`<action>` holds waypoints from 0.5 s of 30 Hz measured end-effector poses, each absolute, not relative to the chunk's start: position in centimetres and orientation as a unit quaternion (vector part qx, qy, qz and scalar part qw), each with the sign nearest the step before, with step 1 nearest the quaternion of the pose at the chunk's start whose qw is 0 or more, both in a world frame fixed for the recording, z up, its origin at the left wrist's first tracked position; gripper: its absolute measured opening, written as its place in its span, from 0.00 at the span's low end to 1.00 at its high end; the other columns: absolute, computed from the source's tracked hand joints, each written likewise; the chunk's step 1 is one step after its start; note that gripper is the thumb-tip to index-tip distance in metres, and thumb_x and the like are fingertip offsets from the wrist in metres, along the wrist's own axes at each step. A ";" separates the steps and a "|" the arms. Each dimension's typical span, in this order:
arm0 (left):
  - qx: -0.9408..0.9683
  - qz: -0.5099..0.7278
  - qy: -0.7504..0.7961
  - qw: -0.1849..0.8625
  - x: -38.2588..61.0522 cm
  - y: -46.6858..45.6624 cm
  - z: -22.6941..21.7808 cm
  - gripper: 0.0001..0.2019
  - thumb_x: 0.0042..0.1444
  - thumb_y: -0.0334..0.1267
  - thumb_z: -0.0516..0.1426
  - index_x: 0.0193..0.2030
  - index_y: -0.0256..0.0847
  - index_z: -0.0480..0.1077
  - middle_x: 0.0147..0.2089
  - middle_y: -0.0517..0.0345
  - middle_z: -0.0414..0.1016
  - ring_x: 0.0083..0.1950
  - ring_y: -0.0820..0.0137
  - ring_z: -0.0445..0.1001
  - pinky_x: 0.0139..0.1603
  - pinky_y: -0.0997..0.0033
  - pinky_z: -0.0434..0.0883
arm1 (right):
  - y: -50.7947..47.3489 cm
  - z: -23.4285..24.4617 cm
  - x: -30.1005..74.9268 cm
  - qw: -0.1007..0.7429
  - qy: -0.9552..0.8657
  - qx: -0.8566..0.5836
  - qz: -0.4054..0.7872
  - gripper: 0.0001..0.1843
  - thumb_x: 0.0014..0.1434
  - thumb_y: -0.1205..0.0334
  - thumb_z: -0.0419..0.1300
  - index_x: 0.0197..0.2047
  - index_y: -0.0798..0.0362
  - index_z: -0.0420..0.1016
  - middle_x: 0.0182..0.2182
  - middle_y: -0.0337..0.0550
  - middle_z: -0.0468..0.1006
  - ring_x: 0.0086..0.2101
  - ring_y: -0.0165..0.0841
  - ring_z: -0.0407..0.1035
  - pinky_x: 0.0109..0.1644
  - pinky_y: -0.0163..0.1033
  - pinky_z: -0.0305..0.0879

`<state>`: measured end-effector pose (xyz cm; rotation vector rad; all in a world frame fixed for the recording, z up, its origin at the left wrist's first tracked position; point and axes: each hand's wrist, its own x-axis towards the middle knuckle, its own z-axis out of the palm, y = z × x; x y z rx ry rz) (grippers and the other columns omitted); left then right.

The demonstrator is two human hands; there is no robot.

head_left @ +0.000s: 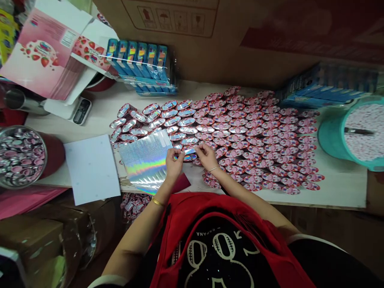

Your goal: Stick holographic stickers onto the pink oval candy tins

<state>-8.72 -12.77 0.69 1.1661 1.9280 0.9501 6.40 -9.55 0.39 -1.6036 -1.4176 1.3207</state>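
Nearest is a red apron [174, 224] over a black top with big white shapes on it. Two bare arms reach out from it. The left hand [174, 162] wears a gold bangle [157, 201], and the right hand [207, 157] wears a thin bracelet [213, 169]. Both hands pinch a small shiny strip [189, 151], with the left finger and thumb on one end and the right ones on the other. The strip is in the middle, at the near edge of the little packs [239, 130]. I cannot tell if it touches the pack just below it.

A big shiny sheet [141, 160] with a rainbow band lies beside the left hand, partly on top of some packs. A dark red flat thing [182, 183] pokes out near it. White paper [93, 170] lies more to the left, and next to it is a red pot [55, 156] full of small pink and silver things.

The little packs stand close together in rows on the white table [345, 184]. Many on the left have silver tops, and many on the right have pink ones. At the right end is a teal bucket [331, 130] full of tiny pale bits.

Farther back are a scale [82, 111], pink printed card [45, 56], blue boxes [144, 66] in clear wrap and a huge brown carton [192, 60].
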 end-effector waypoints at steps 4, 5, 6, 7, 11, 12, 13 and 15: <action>0.499 0.272 0.779 0.266 -8.3 -11.6 -0.5 0.05 0.55 0.37 0.58 0.30 0.41 0.67 0.38 0.55 0.69 0.45 0.65 0.69 0.48 0.62 0.64 | -8.7 -0.4 7.1 0.208 -0.673 -0.630 0.327 0.13 0.64 0.55 0.54 0.31 0.51 0.71 0.34 0.46 0.75 0.40 0.39 0.64 0.47 0.43 0.55; 0.512 0.248 0.784 0.250 -8.2 -11.4 -0.6 0.05 0.55 0.37 0.58 0.30 0.41 0.68 0.40 0.54 0.70 0.47 0.63 0.68 0.49 0.60 0.63 | -8.6 -0.7 7.2 0.185 -0.692 -0.629 0.303 0.13 0.65 0.55 0.53 0.33 0.51 0.71 0.35 0.47 0.75 0.42 0.40 0.64 0.48 0.44 0.54; 0.523 0.229 0.786 0.238 -8.1 -11.2 -0.8 0.04 0.55 0.37 0.58 0.31 0.41 0.69 0.41 0.53 0.70 0.48 0.61 0.68 0.49 0.59 0.62 | -8.5 -1.0 7.3 0.167 -0.706 -0.625 0.287 0.13 0.66 0.56 0.52 0.34 0.51 0.72 0.37 0.48 0.76 0.43 0.41 0.63 0.49 0.45 0.53; 0.533 0.214 0.786 0.229 -8.0 -11.1 -0.9 0.04 0.55 0.37 0.58 0.32 0.41 0.69 0.42 0.52 0.70 0.49 0.60 0.68 0.49 0.58 0.61 | -8.4 -1.3 7.3 0.152 -0.718 -0.620 0.277 0.13 0.67 0.56 0.51 0.35 0.51 0.72 0.37 0.49 0.75 0.43 0.41 0.63 0.50 0.45 0.52; 0.560 0.177 0.783 0.204 -7.8 -10.8 -1.3 0.04 0.56 0.37 0.58 0.32 0.41 0.69 0.44 0.50 0.70 0.50 0.57 0.66 0.48 0.57 0.60 | -8.3 -1.9 7.1 0.111 -0.743 -0.606 0.261 0.15 0.68 0.56 0.48 0.37 0.52 0.73 0.39 0.50 0.75 0.45 0.43 0.62 0.51 0.47 0.50; 0.564 0.171 0.782 0.202 -7.8 -10.8 -1.4 0.04 0.56 0.37 0.58 0.32 0.41 0.69 0.44 0.50 0.70 0.50 0.57 0.66 0.48 0.57 0.60 | -8.4 -1.9 7.1 0.107 -0.746 -0.603 0.261 0.15 0.68 0.56 0.47 0.38 0.52 0.73 0.39 0.51 0.75 0.45 0.43 0.62 0.51 0.47 0.50; 0.566 0.166 0.782 0.202 -7.8 -10.8 -1.4 0.04 0.56 0.37 0.58 0.32 0.41 0.69 0.45 0.49 0.70 0.50 0.56 0.66 0.48 0.56 0.60 | -8.4 -2.0 7.0 0.108 -0.746 -0.603 0.262 0.15 0.68 0.57 0.48 0.40 0.53 0.73 0.39 0.51 0.75 0.46 0.43 0.62 0.51 0.47 0.50; 0.563 0.157 0.785 0.203 -7.6 -10.9 -1.4 0.04 0.57 0.38 0.57 0.33 0.41 0.69 0.46 0.49 0.70 0.52 0.55 0.66 0.49 0.56 0.60 | -8.5 -2.2 6.9 0.123 -0.735 -0.613 0.263 0.14 0.66 0.58 0.48 0.47 0.54 0.72 0.42 0.52 0.75 0.46 0.44 0.63 0.52 0.47 0.51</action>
